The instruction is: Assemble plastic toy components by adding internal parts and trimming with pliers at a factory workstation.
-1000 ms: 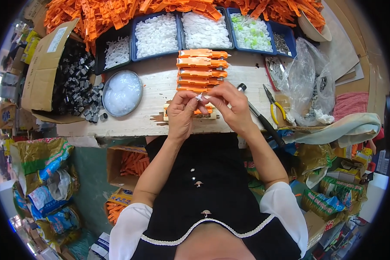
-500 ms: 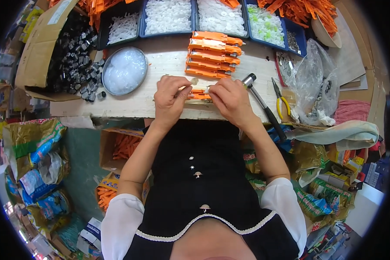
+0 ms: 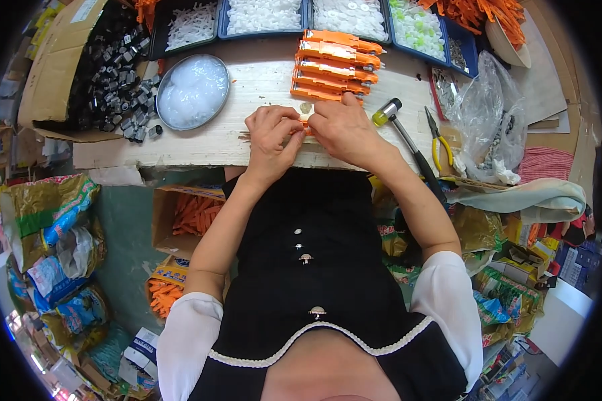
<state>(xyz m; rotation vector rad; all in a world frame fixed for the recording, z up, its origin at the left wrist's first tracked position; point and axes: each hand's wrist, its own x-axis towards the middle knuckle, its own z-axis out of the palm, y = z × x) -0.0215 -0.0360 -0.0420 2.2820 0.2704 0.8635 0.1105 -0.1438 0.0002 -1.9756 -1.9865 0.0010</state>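
My left hand (image 3: 273,139) and my right hand (image 3: 346,131) meet near the table's front edge, fingers bent and pinching. Between them is a small orange plastic part (image 3: 307,125), mostly covered by the fingers. Its shape and any small piece on it cannot be made out. Just beyond the fingertips, a small round dull mark or disc (image 3: 306,107) shows on the table. Several orange plastic housings (image 3: 334,70) lie in a row farther back. To the right of my right hand rests a hammer (image 3: 404,134) with a yellowish striking face.
Blue trays (image 3: 308,17) of small white and pale green parts line the back. At left are a round metal dish (image 3: 227,80) and a cardboard box (image 3: 55,80) with black-and-grey pieces spilling out. Yellow-handled pliers (image 3: 443,148) and a clear plastic bag (image 3: 491,113) lie right.
My right hand has moved left, closer to my left hand, and the orange part is now more covered. The whole view has shifted slightly.
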